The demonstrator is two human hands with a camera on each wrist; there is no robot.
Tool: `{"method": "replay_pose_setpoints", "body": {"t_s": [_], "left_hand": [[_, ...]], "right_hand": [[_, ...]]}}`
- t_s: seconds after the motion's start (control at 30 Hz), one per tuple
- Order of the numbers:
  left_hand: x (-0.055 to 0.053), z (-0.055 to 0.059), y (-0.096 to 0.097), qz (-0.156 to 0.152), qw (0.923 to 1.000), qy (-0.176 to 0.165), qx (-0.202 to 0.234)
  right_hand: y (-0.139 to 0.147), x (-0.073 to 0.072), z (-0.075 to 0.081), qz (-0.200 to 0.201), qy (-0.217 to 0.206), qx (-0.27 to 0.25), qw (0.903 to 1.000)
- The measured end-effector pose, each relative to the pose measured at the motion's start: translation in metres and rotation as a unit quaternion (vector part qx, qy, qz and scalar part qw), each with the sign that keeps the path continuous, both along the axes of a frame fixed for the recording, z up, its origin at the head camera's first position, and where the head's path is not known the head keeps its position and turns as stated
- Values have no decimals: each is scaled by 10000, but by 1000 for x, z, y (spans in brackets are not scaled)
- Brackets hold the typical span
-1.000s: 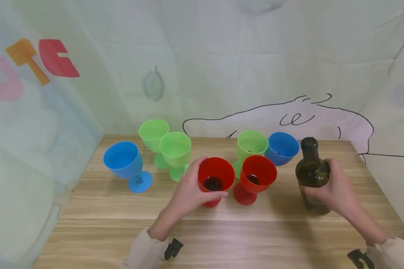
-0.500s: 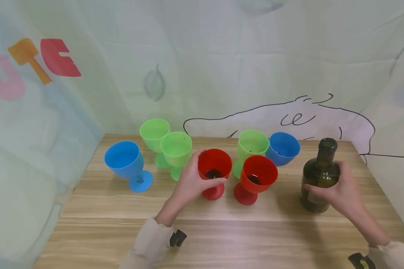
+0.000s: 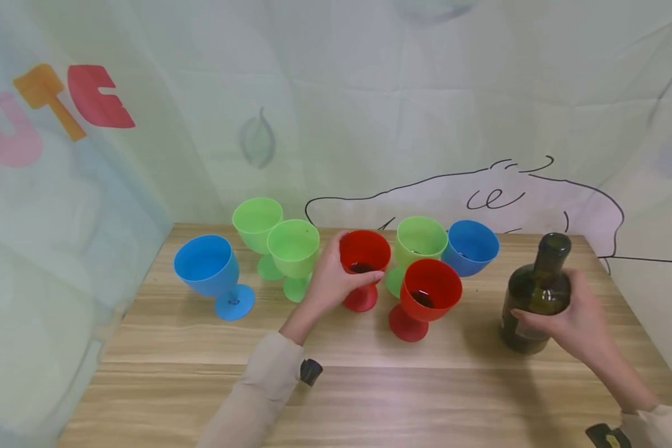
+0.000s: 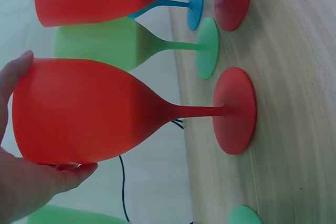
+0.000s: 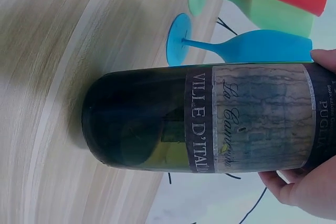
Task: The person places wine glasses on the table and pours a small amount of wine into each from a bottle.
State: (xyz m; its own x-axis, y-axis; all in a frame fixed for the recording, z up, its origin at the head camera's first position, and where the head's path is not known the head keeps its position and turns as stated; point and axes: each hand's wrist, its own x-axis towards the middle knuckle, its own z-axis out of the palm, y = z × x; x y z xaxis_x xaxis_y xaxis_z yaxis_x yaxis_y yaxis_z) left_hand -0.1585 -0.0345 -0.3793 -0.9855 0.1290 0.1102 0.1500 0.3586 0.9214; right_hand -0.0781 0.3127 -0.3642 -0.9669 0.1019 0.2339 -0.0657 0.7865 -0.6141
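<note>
My left hand (image 3: 332,277) holds a red plastic goblet (image 3: 365,249) by its bowl, thumb on the near side. Dark liquid lies in the bowl, and the goblet's foot (image 4: 234,111) is at or close to the tabletop. A second red goblet (image 3: 431,289), also with dark liquid, stands just right and nearer. My right hand (image 3: 577,320) grips a dark green wine bottle (image 3: 529,305) around its body, neck up and leaning slightly right. Its label (image 5: 262,119) faces the right wrist camera. Whether the bottle's bottom touches the table cannot be told.
Two green goblets (image 3: 294,247) and a blue goblet (image 3: 207,266) stand at the left. Behind the red ones are another green goblet (image 3: 420,239) and a blue goblet (image 3: 471,247). A printed curtain (image 3: 336,124) hangs along the back edge of the wooden table (image 3: 369,398).
My left hand has carried the red goblet away from me toward the back and slightly right. The bottle in my right hand has shifted right at the neck and leans a little more.
</note>
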Motion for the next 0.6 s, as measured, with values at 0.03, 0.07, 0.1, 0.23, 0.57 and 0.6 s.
{"method": "replay_pose_setpoints", "body": {"t_s": [0.03,0.07,0.1,0.23,0.57,0.6], "left_hand": [[-2,-1,1,-4,10000,-10,22],[-4,-1,2,4,10000,-39,34],[-6,-2,3,15,9999,-94,45],[-16,-2,7,15,9993,-337,157],[-32,-3,14,-62,9992,-334,222],[-33,-3,15,-64,9992,-326,209]], "right_hand": [[0,0,0,7,18,-14,10000],[1,0,0,15,33,-39,10000],[2,1,0,23,43,-52,10000],[5,1,0,54,87,-88,9999],[12,1,-1,-59,1,-65,10000],[12,1,-1,-74,-7,-52,10000]]}}
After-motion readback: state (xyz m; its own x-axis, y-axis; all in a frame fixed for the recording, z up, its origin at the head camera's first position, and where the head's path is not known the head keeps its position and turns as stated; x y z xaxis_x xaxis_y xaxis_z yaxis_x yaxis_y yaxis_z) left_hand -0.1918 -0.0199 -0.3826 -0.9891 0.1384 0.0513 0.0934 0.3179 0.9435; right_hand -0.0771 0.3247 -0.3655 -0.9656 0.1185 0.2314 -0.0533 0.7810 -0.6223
